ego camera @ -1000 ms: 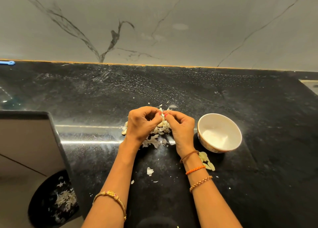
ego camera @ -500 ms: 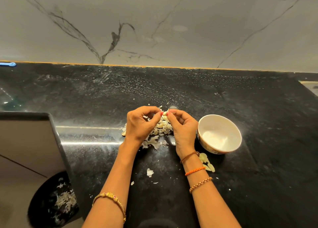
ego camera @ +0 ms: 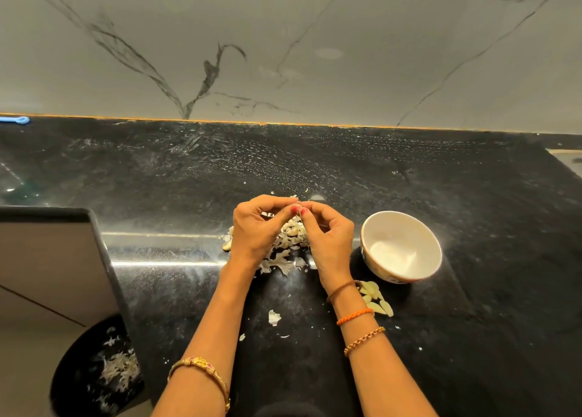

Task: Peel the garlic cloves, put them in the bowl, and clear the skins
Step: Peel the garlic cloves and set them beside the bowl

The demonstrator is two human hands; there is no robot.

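Black bin (ego camera: 94,369): lower left, below the counter edge, garlic skins inside. Counter (ego camera: 315,171): black, speckled. Left hand (ego camera: 255,227): fingers curled, tips meeting the right hand's. Pile of skins (ego camera: 288,243): on the counter beneath both hands. Right hand (ego camera: 330,237): fingers curled; both hands pinch something small between the tips, too hidden to identify. Peeled cloves (ego camera: 376,298): on the counter by the right wrist. White bowl (ego camera: 401,246): just right of the hands, nothing discernible inside.
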